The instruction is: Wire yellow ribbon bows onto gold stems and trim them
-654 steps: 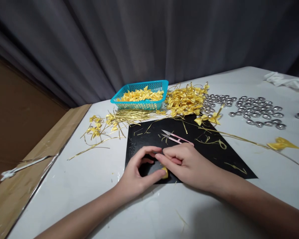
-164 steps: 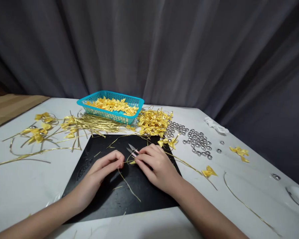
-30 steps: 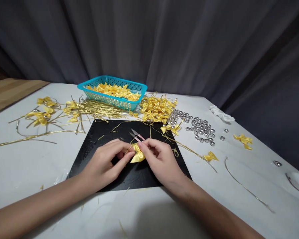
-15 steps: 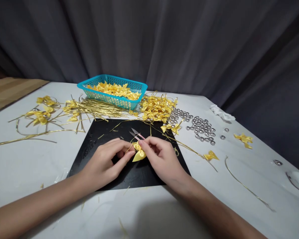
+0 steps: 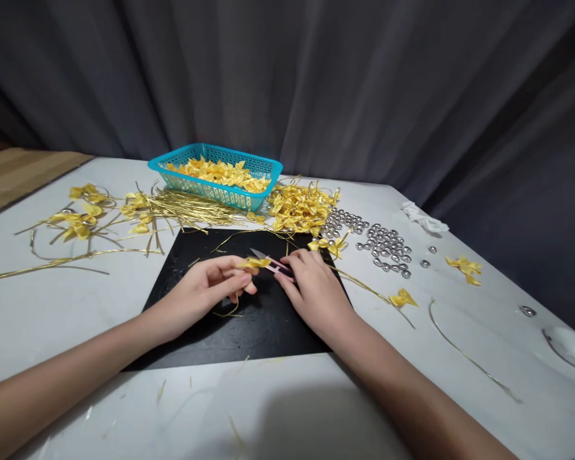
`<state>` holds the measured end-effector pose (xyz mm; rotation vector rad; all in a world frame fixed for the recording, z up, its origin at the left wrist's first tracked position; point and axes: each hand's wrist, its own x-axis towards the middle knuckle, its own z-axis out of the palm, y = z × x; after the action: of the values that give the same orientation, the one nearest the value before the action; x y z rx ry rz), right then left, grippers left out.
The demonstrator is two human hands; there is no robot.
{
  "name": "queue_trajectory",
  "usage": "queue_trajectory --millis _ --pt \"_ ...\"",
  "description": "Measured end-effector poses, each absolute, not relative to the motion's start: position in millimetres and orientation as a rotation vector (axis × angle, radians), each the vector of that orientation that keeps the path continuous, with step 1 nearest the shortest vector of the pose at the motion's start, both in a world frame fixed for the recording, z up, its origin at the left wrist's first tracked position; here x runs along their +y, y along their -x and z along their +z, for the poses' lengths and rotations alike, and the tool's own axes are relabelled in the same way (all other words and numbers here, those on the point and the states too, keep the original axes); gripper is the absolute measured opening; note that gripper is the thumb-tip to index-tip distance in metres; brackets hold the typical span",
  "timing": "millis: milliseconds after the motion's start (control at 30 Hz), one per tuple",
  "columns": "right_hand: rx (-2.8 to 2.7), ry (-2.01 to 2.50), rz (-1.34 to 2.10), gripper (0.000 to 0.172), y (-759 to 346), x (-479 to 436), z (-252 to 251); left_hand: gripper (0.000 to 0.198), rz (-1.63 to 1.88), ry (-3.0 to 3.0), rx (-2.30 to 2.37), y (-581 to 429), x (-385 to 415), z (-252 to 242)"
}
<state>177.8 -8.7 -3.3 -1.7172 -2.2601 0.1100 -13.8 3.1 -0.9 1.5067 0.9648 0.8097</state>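
My left hand (image 5: 215, 281) is closed, pinching a yellow ribbon bow (image 5: 257, 262) between thumb and fingers. A thin gold wire (image 5: 229, 313) trails beneath that hand over the black mat (image 5: 211, 348). On the right, my right hand (image 5: 314, 281) has its thumb and fingers closed around the pink handles of small thread snips (image 5: 276, 267). Their metal blades point left, close behind the bow.
A blue basket (image 5: 211, 187) of yellow bows stands at the back. Beside it lie gold wires (image 5: 191, 207) and a heap of bows (image 5: 299, 207). Silver teardrop beads (image 5: 388, 246) spread to the right, near a crumpled white tissue (image 5: 424, 218).
My right hand has let go of the bow and shifted right onto the snips. My left hand has raised and turned the bow.
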Motion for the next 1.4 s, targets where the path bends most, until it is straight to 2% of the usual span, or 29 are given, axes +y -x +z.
queue_trajectory --millis 133,300,467,533,633,800,1033,1167,1400 --pt "-2.275 1.722 0.102 0.018 -176.0 -8.0 -2.8 0.015 0.786 -1.445 0.93 17.6 5.7 -3.4" --pt "-2.115 1.745 0.258 0.026 -177.6 -7.3 0.0 0.008 0.832 -1.252 0.89 17.6 7.8 -3.6" --pt "-1.792 1.732 0.515 0.023 -181.5 -6.7 4.8 0.022 0.876 -1.109 0.927 15.0 8.6 -1.7" --pt "-1.666 1.766 0.65 0.021 -182.4 -6.0 5.0 0.019 0.883 -1.104 0.928 14.9 8.9 -2.2" --pt "-1.542 1.733 0.818 0.028 -183.1 -4.8 2.3 0.012 0.877 -1.135 0.943 16.4 9.4 -4.7" --pt "-1.491 1.619 0.824 0.027 -185.4 -3.5 3.9 0.018 0.871 -1.152 0.977 18.0 9.5 -7.8" --pt "-1.211 1.2 1.56 0.021 -187.0 -9.3 27.0 0.028 0.913 -1.067 0.941 15.5 9.5 -6.1" --pt "-1.175 1.091 1.732 0.018 -187.3 -12.1 30.4 0.035 0.911 -1.085 0.908 15.8 9.3 -7.4" --pt "-1.288 1.186 1.872 0.033 -191.2 -12.0 37.1 0.039 0.891 -1.106 0.95 16.7 8.4 -7.2"
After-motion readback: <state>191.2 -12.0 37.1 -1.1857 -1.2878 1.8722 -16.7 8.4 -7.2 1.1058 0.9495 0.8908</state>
